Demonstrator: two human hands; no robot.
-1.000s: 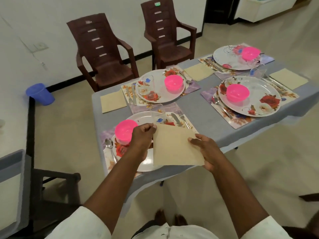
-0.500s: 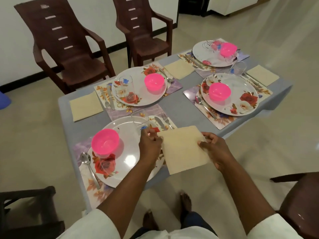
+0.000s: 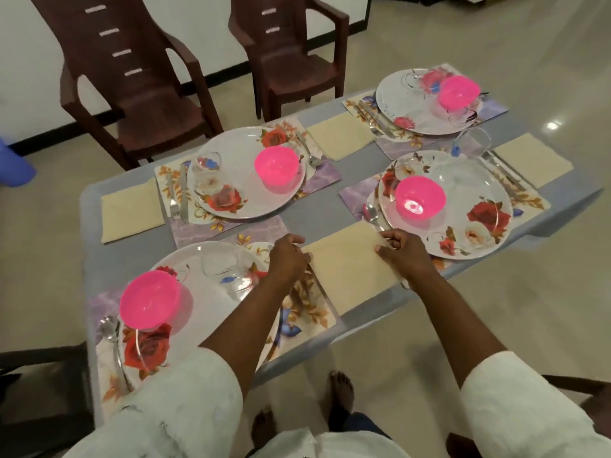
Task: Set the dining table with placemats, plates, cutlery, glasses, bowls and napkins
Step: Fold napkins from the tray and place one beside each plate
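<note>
Desk [image 3: 317,214]: grey, four settings laid, each with mat, plate, pink bowl, glass, cutlery. Three napkins already flat beside the other settings; this looks like the last one.

Napkin [image 3: 350,264] lies on the desk between the near mat [image 3: 310,302] and the right plate [image 3: 463,206], near edge close to the desk rim.

Left hand [image 3: 289,256] pinches the napkin's left edge, fingers curled. Right hand [image 3: 405,251] pinches the far right corner, fingers curled too. Both grips clamped on the napkin.

To do it well:
- Square the long edge to the mat edge, just beside, no overlap.
- Press flat, then let go of both edges together so it doesn't skew.
- Keep it off the rim; overhang would likely slide.

Room:
- Tight. Spoon [image 3: 372,211] sits just beyond the right hand, right plate touching or nearly touching the napkin corner.
- Glass [image 3: 224,271] on the near plate is near the left wrist; lift hands straight up, not sideways.
- Open floor behind for stepping back.
</note>
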